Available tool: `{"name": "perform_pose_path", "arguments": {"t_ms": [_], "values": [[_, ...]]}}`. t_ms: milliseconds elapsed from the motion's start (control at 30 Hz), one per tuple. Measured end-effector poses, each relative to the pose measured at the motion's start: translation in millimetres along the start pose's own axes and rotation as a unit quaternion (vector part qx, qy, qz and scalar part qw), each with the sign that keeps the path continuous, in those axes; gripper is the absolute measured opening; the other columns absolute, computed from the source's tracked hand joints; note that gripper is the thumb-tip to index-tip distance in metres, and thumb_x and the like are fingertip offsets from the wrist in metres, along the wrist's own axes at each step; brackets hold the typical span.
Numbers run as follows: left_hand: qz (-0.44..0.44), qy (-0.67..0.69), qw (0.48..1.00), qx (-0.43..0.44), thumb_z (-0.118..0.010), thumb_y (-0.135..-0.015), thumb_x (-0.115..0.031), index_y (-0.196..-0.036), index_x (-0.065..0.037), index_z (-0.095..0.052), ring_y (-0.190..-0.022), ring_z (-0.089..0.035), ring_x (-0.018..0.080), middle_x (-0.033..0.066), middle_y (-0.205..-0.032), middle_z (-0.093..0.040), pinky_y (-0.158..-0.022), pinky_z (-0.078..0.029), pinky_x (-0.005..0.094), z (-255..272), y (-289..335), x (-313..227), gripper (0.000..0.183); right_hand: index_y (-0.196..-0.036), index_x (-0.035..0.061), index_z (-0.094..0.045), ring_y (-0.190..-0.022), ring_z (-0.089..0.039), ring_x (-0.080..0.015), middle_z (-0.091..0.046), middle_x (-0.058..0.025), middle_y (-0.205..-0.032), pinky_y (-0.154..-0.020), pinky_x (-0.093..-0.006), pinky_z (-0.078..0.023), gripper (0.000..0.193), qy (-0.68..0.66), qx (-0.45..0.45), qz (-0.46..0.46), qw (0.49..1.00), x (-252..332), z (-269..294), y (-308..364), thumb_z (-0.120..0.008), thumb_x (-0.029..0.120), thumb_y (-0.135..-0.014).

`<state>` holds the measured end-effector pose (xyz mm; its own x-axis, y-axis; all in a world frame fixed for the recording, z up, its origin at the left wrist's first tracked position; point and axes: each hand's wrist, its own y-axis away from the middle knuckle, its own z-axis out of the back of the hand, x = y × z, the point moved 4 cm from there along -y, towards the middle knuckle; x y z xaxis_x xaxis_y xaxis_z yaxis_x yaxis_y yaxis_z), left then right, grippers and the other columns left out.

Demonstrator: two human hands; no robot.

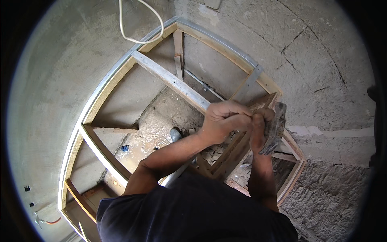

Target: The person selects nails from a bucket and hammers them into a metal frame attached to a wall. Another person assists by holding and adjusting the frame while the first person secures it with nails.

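Note:
My left hand point(227, 122) is closed, thumb and fingers pinched together close to my right hand. Whatever it may hold is too small or hidden to make out. My right hand point(259, 131) is closed too, with a grey, worn oblong tool point(275, 129) against its outer side, which looks like a hammer head; its handle is hidden. Both hands are raised in front of my chest, above a wooden beam point(236, 155) of the frame.
A frame of wooden battens with metal edging point(107, 78) runs along the rough walls. A pale crossbar point(173, 82) spans it. A white cable point(161, 30) hangs at the back left. Below lie a wet, rubble-strewn floor point(151, 117) and a thin pipe point(205, 86).

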<state>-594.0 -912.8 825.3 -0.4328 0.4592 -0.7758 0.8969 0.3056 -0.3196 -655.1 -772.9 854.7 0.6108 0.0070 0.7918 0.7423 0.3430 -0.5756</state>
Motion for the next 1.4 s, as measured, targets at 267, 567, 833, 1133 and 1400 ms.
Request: {"name": "perform_pose_path", "arguments": {"t_ms": [267,567,833,1133,1400], "values": [[-0.005,-0.185,0.951,-0.249,-0.068,-0.101,-0.014,-0.106,-0.006,-0.071,-0.049,-0.042,0.0032,0.005,-0.089,-0.076,-0.043,-0.03,0.0201,175.1,-123.6,-12.6,0.01,-0.091,0.0079,-0.047,-0.055,-0.037,-0.0088,-0.04,0.0028,-0.067,-0.05,-0.0272,-0.034,0.024,-0.251,-0.059,-0.011,0.966,-35.2,12.2,-66.5,-0.057,0.023,-0.107],[0.018,-0.321,0.874,-0.366,-0.068,-0.096,-0.007,-0.094,-0.002,-0.073,-0.081,-0.068,0.015,0.0049,-0.089,-0.073,-0.078,-0.053,0.0283,345.2,-244.1,78.8,0.007,-0.102,0.0055,-0.048,-0.059,-0.043,-0.0072,-0.045,-0.0009,-0.08,-0.05,-0.0244,-0.036,0.022,-0.125,0.016,-0.002,0.992,-77.4,-23.8,-95.5,-0.063,0.021,-0.105],[-0.104,-0.354,0.817,-0.443,-0.073,-0.092,-0.013,-0.095,0.002,-0.077,-0.079,-0.068,0.0149,0.0061,-0.085,-0.076,-0.077,-0.054,0.0318,397.9,-340.0,105.2,0.016,-0.107,0.0017,-0.049,-0.059,-0.049,-0.0065,-0.052,-0.0032,-0.078,-0.053,-0.0244,-0.043,0.015,-0.027,0.018,-0.037,0.999,-112.2,-42.2,-87.1,-0.062,0.002,-0.098],[-0.093,-0.332,0.818,-0.461,-0.071,-0.096,-0.015,-0.106,0.001,-0.076,-0.09,-0.072,0.0221,0.0138,-0.096,-0.078,-0.087,-0.054,0.0356,395.4,-345.8,122.8,0.02,-0.109,0.0032,-0.053,-0.075,-0.056,-0.0136,-0.059,-0.0071,-0.088,-0.07,-0.0329,-0.049,0.029,-0.064,0.015,-0.068,0.996,-100.2,-64.9,-95.1,-0.074,0.015,-0.094],[-0.109,-0.384,0.831,-0.388,-0.068,-0.097,-0.016,-0.11,0.002,-0.076,-0.098,-0.07,0.0237,0.0147,-0.104,-0.077,-0.094,-0.052,0.0341,396.8,-352.1,130.9,0.024,-0.108,0.0048,-0.048,-0.068,-0.053,-0.0143,-0.056,-0.0075,-0.084,-0.062,-0.0321,-0.048,0.028,-0.189,-0.033,-0.085,0.978,-109.4,-67.0,-84.4,-0.067,-0.002,-0.09]]}}
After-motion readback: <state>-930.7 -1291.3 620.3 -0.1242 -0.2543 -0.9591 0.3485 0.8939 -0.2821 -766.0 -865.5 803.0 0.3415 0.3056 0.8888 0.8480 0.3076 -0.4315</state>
